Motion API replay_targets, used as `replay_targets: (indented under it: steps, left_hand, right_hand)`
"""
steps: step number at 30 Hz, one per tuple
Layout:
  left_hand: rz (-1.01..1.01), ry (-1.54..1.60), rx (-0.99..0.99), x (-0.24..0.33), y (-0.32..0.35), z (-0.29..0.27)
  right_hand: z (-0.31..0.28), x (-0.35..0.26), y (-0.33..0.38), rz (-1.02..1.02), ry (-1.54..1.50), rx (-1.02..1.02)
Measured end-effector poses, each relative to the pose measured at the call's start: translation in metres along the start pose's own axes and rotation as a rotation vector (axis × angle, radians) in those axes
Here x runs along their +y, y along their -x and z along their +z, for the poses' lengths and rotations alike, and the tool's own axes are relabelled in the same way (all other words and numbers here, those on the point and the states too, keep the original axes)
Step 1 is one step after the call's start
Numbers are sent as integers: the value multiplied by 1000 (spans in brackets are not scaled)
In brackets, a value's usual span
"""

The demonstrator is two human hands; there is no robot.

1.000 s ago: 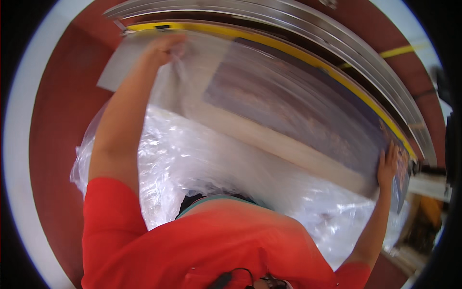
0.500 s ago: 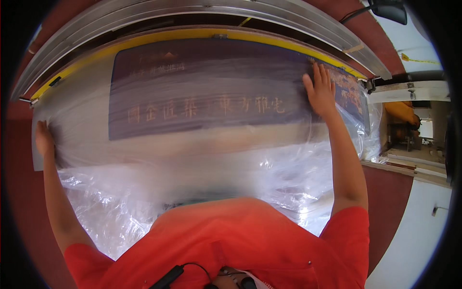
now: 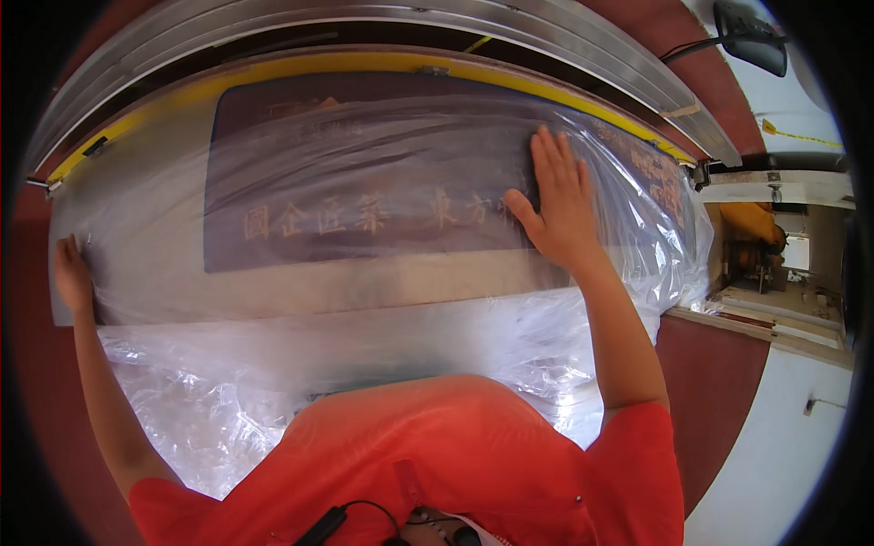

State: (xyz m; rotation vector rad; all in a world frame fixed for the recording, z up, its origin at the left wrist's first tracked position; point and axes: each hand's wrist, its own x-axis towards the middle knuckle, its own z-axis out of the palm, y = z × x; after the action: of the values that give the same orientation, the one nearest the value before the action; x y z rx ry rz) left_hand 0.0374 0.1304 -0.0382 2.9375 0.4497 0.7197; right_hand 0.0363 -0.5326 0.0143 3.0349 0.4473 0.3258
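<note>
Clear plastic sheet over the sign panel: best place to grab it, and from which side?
Probably the loose, bunched edge of the plastic sheet, pinched from the person's near side. Over the sign panel it lies flat under the right hand.

From my end the feed is bright and evenly lit, with soft white glare on the crinkled plastic sheet [image 3: 382,364], heavy fisheye bending of the metal rails [image 3: 364,18] near the black rim, and slight softness overall.
</note>
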Motion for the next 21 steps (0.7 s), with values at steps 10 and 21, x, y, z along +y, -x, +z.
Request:
replay_targets:
  steps: [10,21]
  left_hand:
    - [-435,1265,-304,-33,38,-81]
    - [-738,1191,40,-52,-4,-52]
  right_hand:
    - [32,47,-60,157,-311,294]
    - [1,36,-42,376,-1211,241]
